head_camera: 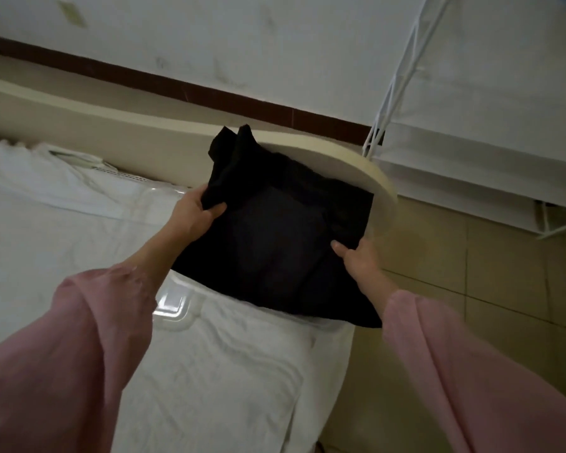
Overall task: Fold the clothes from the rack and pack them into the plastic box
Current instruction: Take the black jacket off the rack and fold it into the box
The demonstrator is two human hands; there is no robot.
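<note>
A folded black garment (275,237) hangs between my two hands above the bed's far right corner. My left hand (196,214) grips its upper left edge, thumb on top. My right hand (356,256) pinches its right side, thumb on the cloth. Under the garment a clear plastic box (174,305) stands on the bed; only its near left rim and its far rim show, and the black cloth hides the rest. The white wire rack (392,89) stands at the right by the wall.
A white quilted bed (216,371) fills the lower middle, with its cream headboard (356,165) curving behind the garment. A white cloth (62,178) lies bunched at the far left. Tiled floor (471,289) lies to the right.
</note>
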